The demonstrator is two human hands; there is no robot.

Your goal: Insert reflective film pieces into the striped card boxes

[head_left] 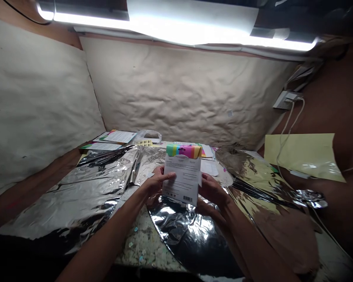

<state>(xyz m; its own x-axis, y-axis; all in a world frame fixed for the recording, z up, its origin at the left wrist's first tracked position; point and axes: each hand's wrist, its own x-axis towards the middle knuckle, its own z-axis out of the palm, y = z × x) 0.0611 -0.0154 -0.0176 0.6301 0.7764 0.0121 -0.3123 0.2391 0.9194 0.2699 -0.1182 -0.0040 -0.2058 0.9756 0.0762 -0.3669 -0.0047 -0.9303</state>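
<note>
Both my hands hold up a flat white package (pixel 181 178) with a rainbow-striped top edge, a hang hole, printed text and a barcode at its lower right. My left hand (pixel 158 181) grips its left side, the thumb lying across the printed face. At the right edge, my right hand (pixel 213 190) is closed on the package, its fingers partly hidden behind it. Below the package lies a crumpled sheet of silver foil (pixel 191 231) on the worn tabletop (pixel 144 246).
Silver foil (pixel 85 188) spreads over the table's left side, and more shiny foil (pixel 261 188) covers the right. Printed cards (pixel 119 136) and a clear plastic bag (pixel 148 135) lie at the back. White cables hang from a wall socket (pixel 287 100) beside a yellow sheet (pixel 302 154).
</note>
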